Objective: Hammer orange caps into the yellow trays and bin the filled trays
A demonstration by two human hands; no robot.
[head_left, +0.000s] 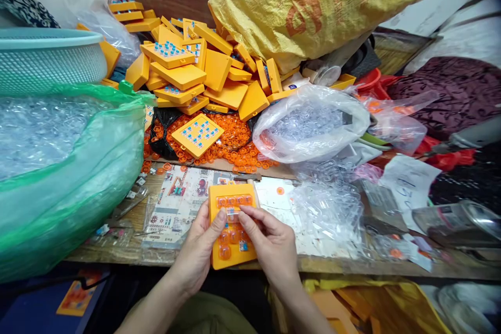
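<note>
A yellow panel (235,258) with rows of round orange pieces is held over the bench's front edge. My left hand (203,242) grips its left side, the thumb lying on its face. With thumb and fingers pressed together, my right hand (270,235) pinches a small clear piece (234,214) against the middle of the panel. Orange rings (246,159) are heaped behind the panel, and another yellow panel (198,135) with blue-topped pieces rests on them. Under my hands lies a printed sheet (168,219).
Many yellow panels (219,70) are piled at the back. A green bag (117,167) of clear pieces bulges on the left below a blue basket (50,57). Right of centre are a white bag (313,151) and loose clear pieces (332,214). A yellow sack (313,10) hangs over the back.
</note>
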